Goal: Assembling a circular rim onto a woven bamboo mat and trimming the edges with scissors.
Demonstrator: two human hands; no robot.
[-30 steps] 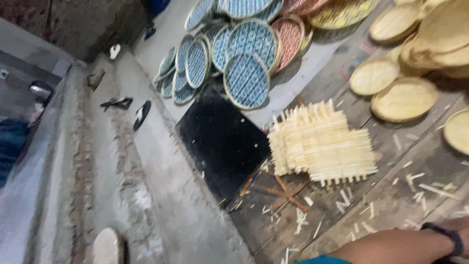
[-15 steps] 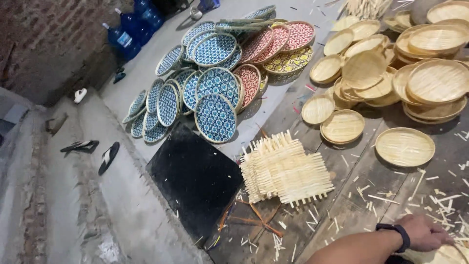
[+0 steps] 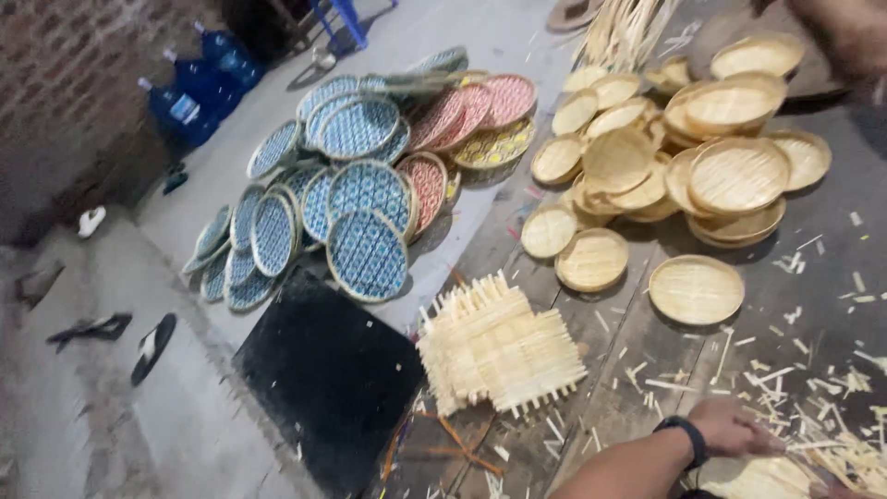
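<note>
My left hand, with a black wristband, reaches in from the bottom edge over the wooden boards. It lies among loose bamboo strips, just above a pale woven tray at the bottom edge. Blur hides whether its fingers grip anything. My right hand is out of view. A stack of woven bamboo mats with protruding strip ends lies to the left of my hand.
Plain round bamboo trays lie in piles at the upper right. Blue and red patterned round trays lean in rows on the concrete. A black square board, sandals, blue water jugs and another person's blurred limb are around.
The view has swung right and zoomed onto the trays. My left hand has moved left and slightly up over the strips, and the woven tray under it has come into view.
</note>
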